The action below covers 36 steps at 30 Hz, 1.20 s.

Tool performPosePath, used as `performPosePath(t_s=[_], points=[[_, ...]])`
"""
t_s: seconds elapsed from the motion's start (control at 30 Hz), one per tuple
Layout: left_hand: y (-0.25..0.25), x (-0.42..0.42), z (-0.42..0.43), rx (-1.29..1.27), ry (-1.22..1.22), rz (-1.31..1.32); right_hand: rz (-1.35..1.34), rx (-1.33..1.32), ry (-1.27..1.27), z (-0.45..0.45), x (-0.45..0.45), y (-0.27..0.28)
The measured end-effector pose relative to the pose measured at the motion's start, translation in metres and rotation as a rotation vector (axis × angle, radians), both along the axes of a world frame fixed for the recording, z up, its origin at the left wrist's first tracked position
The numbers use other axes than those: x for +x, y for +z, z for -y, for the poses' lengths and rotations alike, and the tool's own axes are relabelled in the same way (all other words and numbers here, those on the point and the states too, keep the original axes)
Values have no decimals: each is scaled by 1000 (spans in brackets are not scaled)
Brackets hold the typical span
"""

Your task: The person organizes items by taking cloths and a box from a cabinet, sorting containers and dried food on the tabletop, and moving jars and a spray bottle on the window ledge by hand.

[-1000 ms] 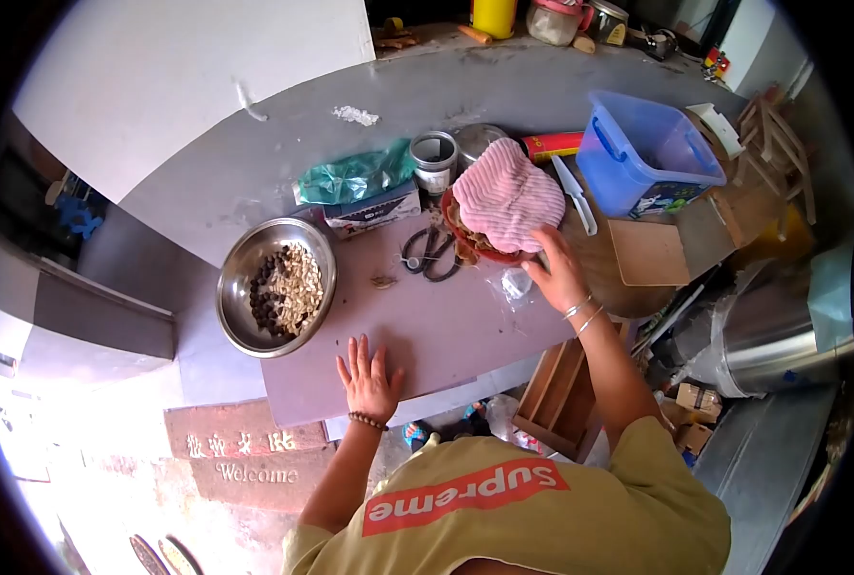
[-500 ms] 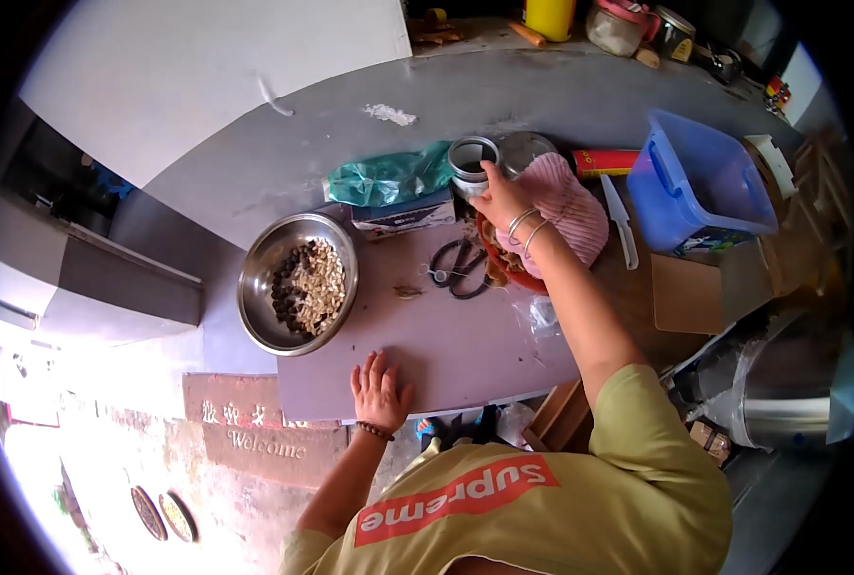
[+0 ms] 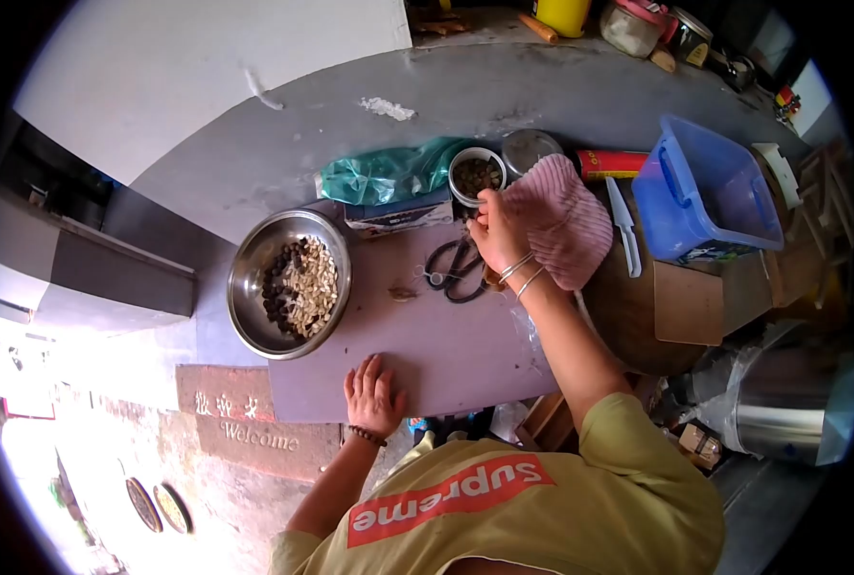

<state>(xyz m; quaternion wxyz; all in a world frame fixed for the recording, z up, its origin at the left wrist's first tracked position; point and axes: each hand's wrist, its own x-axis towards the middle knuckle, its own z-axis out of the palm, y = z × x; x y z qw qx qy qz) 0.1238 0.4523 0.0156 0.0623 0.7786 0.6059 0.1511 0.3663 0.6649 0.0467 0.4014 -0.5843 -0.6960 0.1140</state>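
Observation:
My left hand (image 3: 376, 398) lies flat on the near edge of the pinkish table (image 3: 417, 364), fingers stretched out and holding nothing. My right hand (image 3: 499, 230) is closed with fingers bent, just below a white-rimmed round container (image 3: 475, 175) with brown and greenish bits inside. What its fingers hold, if anything, is hidden. A pink ribbed cloth (image 3: 563, 220) lies right beside that hand. Black-handled scissors (image 3: 454, 268) rest to its left. Farther left stands a steel bowl (image 3: 240, 278) with pale slices and dark round pieces in it.
A green plastic bag (image 3: 393, 175) lies on a box (image 3: 398, 218) at the back. Right of the cloth are a white knife (image 3: 624, 228), a red tube (image 3: 609, 163) and a blue plastic bin (image 3: 686, 201). A round lid (image 3: 530, 153) stands behind the cloth.
My right hand has drawn down from the container's rim. Brown bits now show inside the container. The red bowl is out of sight and the cloth is spread flatter. My left hand stays put.

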Motion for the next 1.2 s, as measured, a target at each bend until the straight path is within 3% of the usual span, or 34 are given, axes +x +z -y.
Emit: performPosePath(t_s=[0.23,0.4,0.7,1.03,1.2], points=[[0,-2,-1,21,-28,9,-68,-17,39,2,-1,-2],[0,-2,-1,38,-24,17,-302,-90,0,-6,-2,0],[0,-1,0,63,-13,28,-265,157,69,19,-3,51],[-1,-2,2,111,-21,63,-23,438,266,86,-6,112],[-1,-3,3,116,-18,58,48,459,318,107,-9,126]])
